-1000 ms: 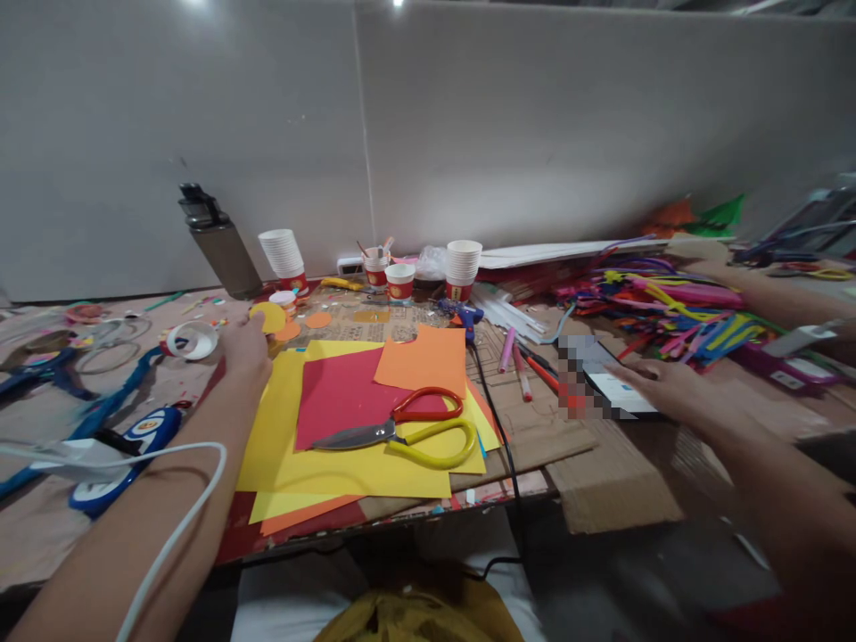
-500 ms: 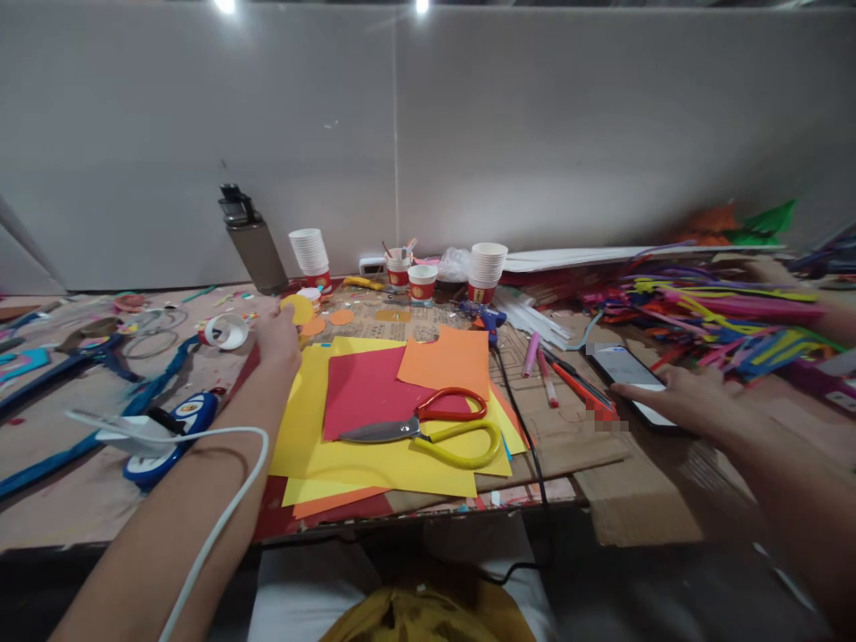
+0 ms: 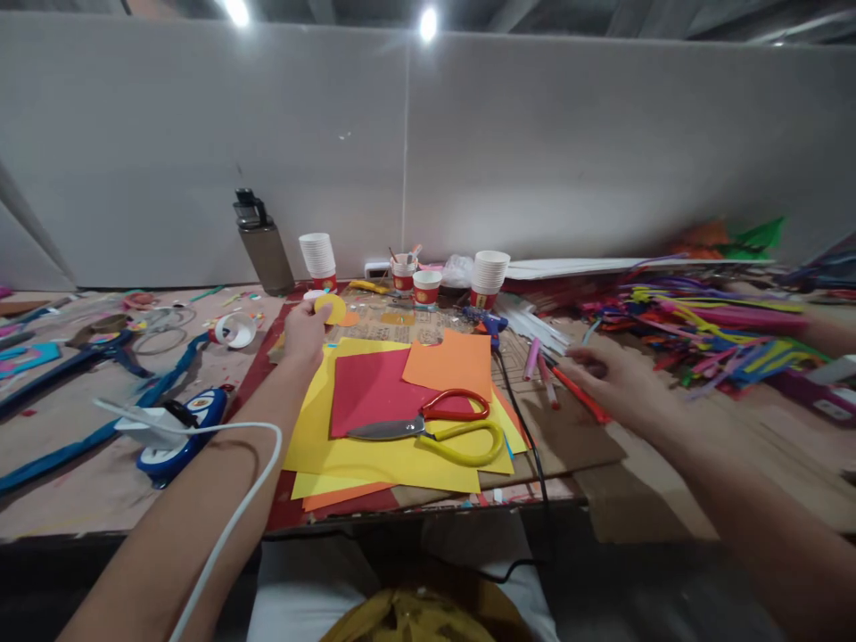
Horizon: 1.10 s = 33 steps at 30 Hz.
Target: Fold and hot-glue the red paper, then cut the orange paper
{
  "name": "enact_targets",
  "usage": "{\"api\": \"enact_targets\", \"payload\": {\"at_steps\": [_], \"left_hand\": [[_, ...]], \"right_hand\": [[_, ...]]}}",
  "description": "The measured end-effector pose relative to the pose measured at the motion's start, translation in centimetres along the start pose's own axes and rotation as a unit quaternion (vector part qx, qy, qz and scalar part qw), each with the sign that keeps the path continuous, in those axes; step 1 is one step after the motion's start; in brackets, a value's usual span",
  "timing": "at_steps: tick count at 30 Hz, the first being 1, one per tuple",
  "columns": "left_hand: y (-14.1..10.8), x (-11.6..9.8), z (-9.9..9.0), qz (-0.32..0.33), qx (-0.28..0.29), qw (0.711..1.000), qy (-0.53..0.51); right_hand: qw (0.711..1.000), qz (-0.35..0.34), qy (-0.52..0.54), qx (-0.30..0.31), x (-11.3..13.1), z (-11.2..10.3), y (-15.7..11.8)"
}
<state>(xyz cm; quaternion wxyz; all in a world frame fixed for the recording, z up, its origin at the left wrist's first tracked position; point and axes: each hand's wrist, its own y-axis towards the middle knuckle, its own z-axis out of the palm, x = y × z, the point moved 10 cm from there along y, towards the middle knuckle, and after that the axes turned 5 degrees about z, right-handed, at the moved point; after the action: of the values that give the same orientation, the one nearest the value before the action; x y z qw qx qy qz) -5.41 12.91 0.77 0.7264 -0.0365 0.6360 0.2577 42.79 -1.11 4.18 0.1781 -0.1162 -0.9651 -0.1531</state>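
Observation:
My left hand (image 3: 306, 334) is closed, pinching a yellow paper circle (image 3: 330, 309) near the far end of the paper stack. An orange paper circle (image 3: 349, 318) lies just beyond it. My right hand (image 3: 612, 374) hovers over the red pen-like tool (image 3: 580, 392), its fingers bent but apart; I see nothing held in them, and they are slightly blurred. Between my hands, scissors (image 3: 428, 428) with one red and one yellow handle rest on red paper (image 3: 371, 385), yellow paper (image 3: 388, 464) and a cut orange sheet (image 3: 449, 361).
A blue glue gun (image 3: 491, 325) and pink markers (image 3: 532, 358) lie right of the paper. Colourful pipe cleaners (image 3: 722, 325) are heaped at far right, with another person's arm (image 3: 833, 334) behind. Stacked paper cups (image 3: 490, 272), a bottle (image 3: 266, 254) and a blue power strip (image 3: 187, 437) stand around.
My right hand has left the phone and moved leftward to the red tool; the phone no longer shows. My left hand has shifted slightly right with the yellow circle. The view has tilted up.

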Motion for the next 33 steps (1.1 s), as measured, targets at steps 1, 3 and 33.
{"api": "enact_targets", "payload": {"at_steps": [1,3,33], "left_hand": [[-0.3,-0.1,0.7,-0.005,0.022,1.000,-0.011],[-0.8,-0.1,1.8,-0.015,0.058,0.998,-0.025],[-4.7,2.0,7.5,-0.129,0.223,0.964,-0.060]], "right_hand": [[0.998,0.000,0.040,0.039,1.8,1.3,0.0],[0.994,0.007,0.077,0.074,4.8,3.1,0.2],[0.942,0.025,0.333,0.028,10.9,6.8,5.4]]}}
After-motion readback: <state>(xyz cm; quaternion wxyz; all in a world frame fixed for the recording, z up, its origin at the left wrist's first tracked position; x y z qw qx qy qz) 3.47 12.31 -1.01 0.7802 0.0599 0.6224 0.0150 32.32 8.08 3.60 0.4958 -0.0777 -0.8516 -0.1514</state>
